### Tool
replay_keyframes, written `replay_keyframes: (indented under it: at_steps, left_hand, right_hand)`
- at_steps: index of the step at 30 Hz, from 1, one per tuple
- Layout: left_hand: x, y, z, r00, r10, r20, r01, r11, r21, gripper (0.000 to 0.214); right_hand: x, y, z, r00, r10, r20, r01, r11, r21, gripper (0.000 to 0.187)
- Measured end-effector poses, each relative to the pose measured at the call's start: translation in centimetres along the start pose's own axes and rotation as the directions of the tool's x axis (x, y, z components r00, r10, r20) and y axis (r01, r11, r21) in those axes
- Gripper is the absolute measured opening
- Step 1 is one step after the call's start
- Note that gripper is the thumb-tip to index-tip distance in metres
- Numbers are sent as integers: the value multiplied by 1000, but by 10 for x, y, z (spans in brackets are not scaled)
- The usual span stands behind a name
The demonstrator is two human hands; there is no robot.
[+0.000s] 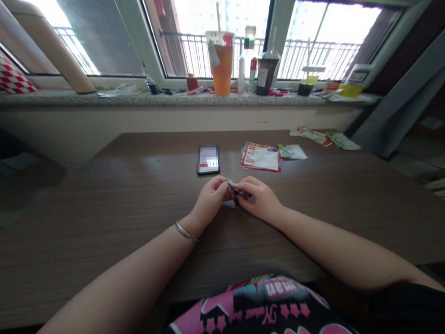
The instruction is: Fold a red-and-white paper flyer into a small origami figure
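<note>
Between my two hands, just above the brown table (139, 199), is a small piece of folded paper (233, 192) with a dark, bluish and reddish pattern. My left hand (211, 195) pinches its left side between thumb and fingers. From the other side, my right hand (260, 196) grips it with thumb and bent fingers. Fingers cover much of the paper, so its full shape is hidden. Beyond my left hand lies a phone (208, 160) with a blurred screen. A stack of printed red-edged cards (261, 157) rests past my right hand.
Beside the cards lies a green-and-white paper piece (292, 151). More printed papers (314, 135) are at the table's far right. Along the windowsill (156, 99) stand a tall orange drink cup (222, 69), a dark drink cup (266, 74), bottles and small clutter. A grey curtain (399, 102) hangs at right.
</note>
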State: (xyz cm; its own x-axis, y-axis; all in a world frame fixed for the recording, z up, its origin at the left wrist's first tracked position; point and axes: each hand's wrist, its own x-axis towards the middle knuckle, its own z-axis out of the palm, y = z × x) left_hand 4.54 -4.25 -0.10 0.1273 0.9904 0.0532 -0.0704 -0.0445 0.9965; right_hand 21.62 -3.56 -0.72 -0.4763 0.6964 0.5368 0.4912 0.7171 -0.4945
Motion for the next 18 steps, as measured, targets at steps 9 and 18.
replay_keyframes:
  at_steps: [9,18]
  left_hand:
    - [4,-4,-4,993,-116,3,116,991,-67,35]
    - [9,-6,-9,996,-75,53,73,997,33,36]
  right_hand:
    - [-2,-2,-3,992,0,127,13,995,-102,42]
    - [1,6,-1,998,-4,66,6,999,-32,24]
